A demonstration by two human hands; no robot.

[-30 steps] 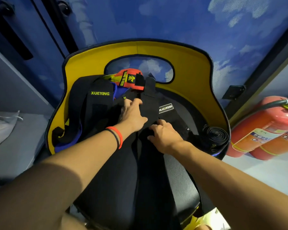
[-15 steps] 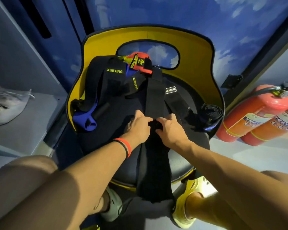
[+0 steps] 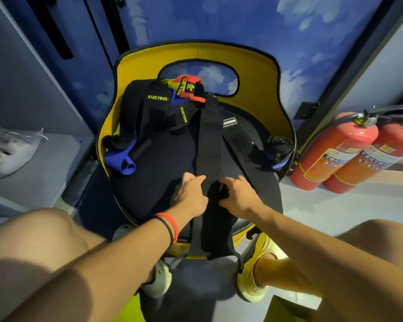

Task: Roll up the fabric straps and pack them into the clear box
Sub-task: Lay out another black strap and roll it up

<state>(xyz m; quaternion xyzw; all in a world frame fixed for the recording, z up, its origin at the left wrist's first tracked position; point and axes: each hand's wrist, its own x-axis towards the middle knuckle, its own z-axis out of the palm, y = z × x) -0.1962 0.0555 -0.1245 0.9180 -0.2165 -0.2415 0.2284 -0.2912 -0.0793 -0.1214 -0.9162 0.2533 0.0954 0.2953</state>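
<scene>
An indoor commercial space, probably a gym or sports studio. The wall [image 3: 265, 24] is painted as a blue sky with white clouds. Two red fire extinguishers [image 3: 335, 152] stand on the pale grey floor [image 3: 335, 205] against it. A grey built-in shelf unit [image 3: 44, 163] lines the left side. A yellow-and-black chair [image 3: 254, 73] holds a pile of branded fabric straps [image 3: 156, 105] like those used in weight training.

Single head-worn view, looking steeply down, close over chair [image 3: 261, 73]

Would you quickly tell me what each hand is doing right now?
Left hand: grips the black strap.
Right hand: pinches the same strap.
</scene>
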